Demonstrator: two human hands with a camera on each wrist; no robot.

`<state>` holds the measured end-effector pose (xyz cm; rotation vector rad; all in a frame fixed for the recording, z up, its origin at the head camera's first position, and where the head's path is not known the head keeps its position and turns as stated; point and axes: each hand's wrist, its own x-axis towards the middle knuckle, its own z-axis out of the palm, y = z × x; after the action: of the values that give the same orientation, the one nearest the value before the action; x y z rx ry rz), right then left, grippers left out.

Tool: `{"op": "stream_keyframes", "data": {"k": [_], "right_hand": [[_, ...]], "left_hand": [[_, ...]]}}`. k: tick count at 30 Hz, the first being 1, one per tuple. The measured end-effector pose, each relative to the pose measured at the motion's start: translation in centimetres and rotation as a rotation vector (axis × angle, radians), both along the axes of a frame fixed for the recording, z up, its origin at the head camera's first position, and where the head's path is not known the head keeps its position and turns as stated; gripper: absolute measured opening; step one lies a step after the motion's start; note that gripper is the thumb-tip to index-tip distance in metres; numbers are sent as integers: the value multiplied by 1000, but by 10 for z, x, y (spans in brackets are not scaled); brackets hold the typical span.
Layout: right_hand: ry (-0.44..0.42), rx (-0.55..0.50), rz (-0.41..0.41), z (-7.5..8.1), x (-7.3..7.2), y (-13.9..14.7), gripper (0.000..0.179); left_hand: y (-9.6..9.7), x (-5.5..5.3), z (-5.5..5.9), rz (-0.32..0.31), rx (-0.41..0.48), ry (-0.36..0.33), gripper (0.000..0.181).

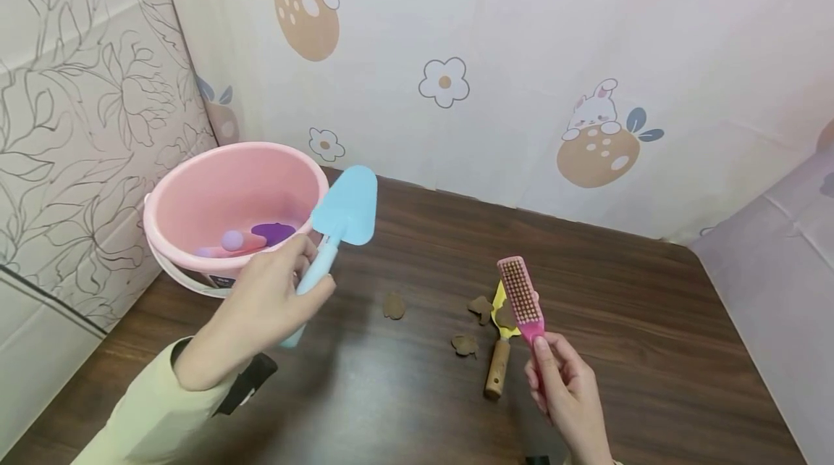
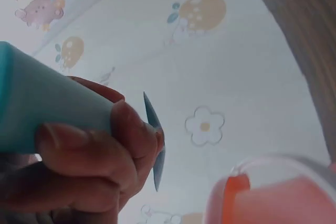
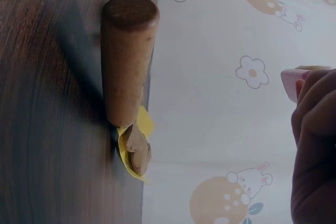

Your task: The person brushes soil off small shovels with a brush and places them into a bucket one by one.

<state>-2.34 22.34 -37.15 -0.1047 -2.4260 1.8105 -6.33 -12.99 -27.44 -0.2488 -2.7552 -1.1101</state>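
My left hand (image 1: 263, 306) grips a light blue toy trowel (image 1: 319, 269) by its handle, blade upward, in front of the pink bucket's right rim. In the left wrist view, the fingers curl round the trowel's thick handle (image 2: 58, 103). My right hand (image 1: 570, 389) pinches a pink brush (image 1: 521, 295) by its handle, bristles toward the head camera. Below and beside the brush lies a yellow trowel with a wooden handle (image 1: 497, 371), partly hidden by it. A brown lump (image 3: 137, 150) rests on the yellow blade.
The pink bucket (image 1: 159, 222) stands at the back left, holding a purple piece (image 1: 274, 233) and other pink and lilac pieces. Several brown flat bits, one near the middle (image 1: 394, 306), lie on the dark wooden table (image 1: 651, 349). Patterned walls (image 1: 508, 30) close off the back and sides.
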Motion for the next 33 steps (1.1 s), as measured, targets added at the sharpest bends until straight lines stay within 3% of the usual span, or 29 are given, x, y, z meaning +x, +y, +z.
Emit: {"op": "stream_keyframes", "data": {"k": [9,27,33], "right_hand": [[-28,19,-34,0,0,1,23],[-14,34,-39,1,0,1,21],[-13,39,-43,1,2,1,21]], "left_hand": [[-16,3,11,36,-88,35,14],[-40,2,20,35,-223,22,16],[-46,0,22,30,-265,49,13]]}}
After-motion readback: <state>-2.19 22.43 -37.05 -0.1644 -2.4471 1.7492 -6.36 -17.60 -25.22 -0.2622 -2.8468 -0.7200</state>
